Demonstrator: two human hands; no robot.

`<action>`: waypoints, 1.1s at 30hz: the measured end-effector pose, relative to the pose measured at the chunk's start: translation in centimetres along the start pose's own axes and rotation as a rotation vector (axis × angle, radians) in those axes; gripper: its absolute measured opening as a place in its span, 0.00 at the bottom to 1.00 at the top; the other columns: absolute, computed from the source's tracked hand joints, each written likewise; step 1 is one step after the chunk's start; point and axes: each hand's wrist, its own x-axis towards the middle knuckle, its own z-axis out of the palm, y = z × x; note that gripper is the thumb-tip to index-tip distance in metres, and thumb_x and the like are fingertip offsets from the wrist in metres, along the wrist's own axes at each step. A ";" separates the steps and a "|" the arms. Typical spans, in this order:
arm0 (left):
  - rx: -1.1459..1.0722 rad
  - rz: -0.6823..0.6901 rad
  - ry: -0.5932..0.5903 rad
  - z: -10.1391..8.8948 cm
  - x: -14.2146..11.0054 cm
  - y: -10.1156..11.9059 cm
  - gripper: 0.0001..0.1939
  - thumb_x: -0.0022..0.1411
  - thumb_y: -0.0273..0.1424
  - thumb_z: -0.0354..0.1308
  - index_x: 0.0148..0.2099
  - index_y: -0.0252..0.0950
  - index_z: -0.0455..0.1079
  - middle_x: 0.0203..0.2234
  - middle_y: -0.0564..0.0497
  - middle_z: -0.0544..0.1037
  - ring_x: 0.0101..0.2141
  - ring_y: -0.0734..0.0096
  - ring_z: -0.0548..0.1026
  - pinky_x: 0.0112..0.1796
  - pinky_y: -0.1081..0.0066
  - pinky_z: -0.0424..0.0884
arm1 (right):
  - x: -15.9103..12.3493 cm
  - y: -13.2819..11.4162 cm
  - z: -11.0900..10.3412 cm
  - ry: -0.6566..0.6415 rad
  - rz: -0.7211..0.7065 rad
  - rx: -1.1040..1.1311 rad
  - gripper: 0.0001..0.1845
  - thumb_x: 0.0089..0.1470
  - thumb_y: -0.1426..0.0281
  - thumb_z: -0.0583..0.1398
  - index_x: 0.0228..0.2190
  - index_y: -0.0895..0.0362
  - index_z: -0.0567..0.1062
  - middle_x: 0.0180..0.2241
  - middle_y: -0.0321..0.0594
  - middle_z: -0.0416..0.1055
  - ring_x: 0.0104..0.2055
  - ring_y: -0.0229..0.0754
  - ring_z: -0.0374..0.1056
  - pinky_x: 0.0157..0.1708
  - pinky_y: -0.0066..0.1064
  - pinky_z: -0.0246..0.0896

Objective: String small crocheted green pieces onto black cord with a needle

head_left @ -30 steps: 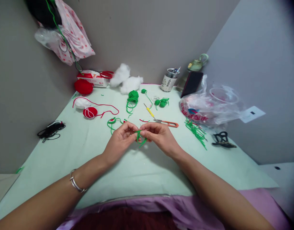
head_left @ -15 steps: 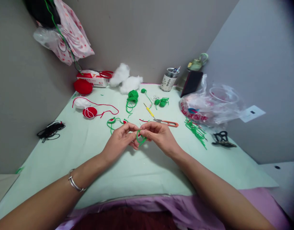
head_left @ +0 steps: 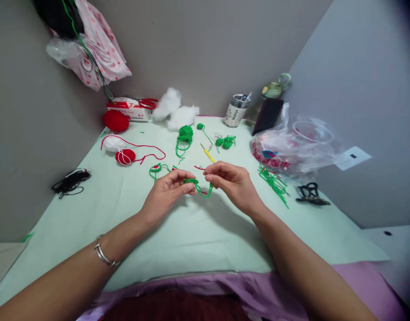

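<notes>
My left hand pinches a small green crocheted piece between thumb and fingers. A strand of green yarn sags from it to my right hand, whose thumb and forefinger are closed on the strand; whether a needle is there too I cannot make out. Just behind the right hand lies a yellow-handled crochet hook, and a short red yarn scrap is beside it. Past the left hand rests a green, red and white crocheted piece with a green tail.
Left are red yarn balls, black cord and a tissue box. White stuffing and a green yarn ball sit at the back. Right are a plastic bag, cut green yarn and a black hair clip.
My hands have parted; the right moved right and slightly up, drawing the green yarn into a loop. It now covers the orange-handled snips. The green piece shows more clearly in my left hand.
</notes>
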 end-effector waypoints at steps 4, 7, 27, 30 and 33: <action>0.021 0.017 -0.006 0.0 -0.1 0.2 0.10 0.60 0.36 0.65 0.42 0.37 0.74 0.31 0.52 0.78 0.34 0.68 0.78 0.42 0.67 0.73 | 0.0 -0.3 -0.4 0.044 -0.170 -0.220 0.06 0.57 0.66 0.65 0.32 0.55 0.81 0.31 0.39 0.74 0.31 0.37 0.64 0.31 0.31 0.59; 0.072 0.037 -0.003 -0.1 -0.2 0.2 0.09 0.62 0.36 0.63 0.43 0.38 0.74 0.28 0.53 0.78 0.33 0.68 0.77 0.40 0.68 0.72 | 0.0 -0.2 -0.7 0.019 -0.236 -0.335 0.05 0.59 0.68 0.64 0.34 0.54 0.82 0.29 0.38 0.72 0.31 0.38 0.63 0.31 0.31 0.58; 0.143 0.067 -0.036 -0.1 -0.2 0.0 0.08 0.67 0.37 0.56 0.42 0.37 0.70 0.28 0.54 0.76 0.33 0.69 0.77 0.41 0.69 0.71 | 0.0 0.5 -1.4 -0.106 -0.360 -0.565 0.07 0.63 0.71 0.61 0.35 0.53 0.80 0.30 0.37 0.70 0.31 0.36 0.66 0.32 0.28 0.58; 0.160 0.056 -0.057 -0.2 -0.3 0.0 0.09 0.67 0.37 0.56 0.42 0.38 0.71 0.28 0.53 0.77 0.33 0.68 0.77 0.41 0.68 0.70 | 0.0 0.5 -1.2 -0.128 -0.339 -0.551 0.07 0.63 0.71 0.61 0.35 0.53 0.80 0.31 0.37 0.70 0.31 0.36 0.67 0.34 0.28 0.58; 0.133 0.021 -0.092 -0.3 -0.3 -0.2 0.09 0.67 0.38 0.56 0.42 0.38 0.70 0.29 0.54 0.77 0.32 0.69 0.78 0.39 0.69 0.70 | 0.0 0.7 -1.1 -0.156 -0.320 -0.485 0.07 0.62 0.72 0.61 0.36 0.53 0.80 0.30 0.37 0.70 0.31 0.36 0.66 0.34 0.29 0.59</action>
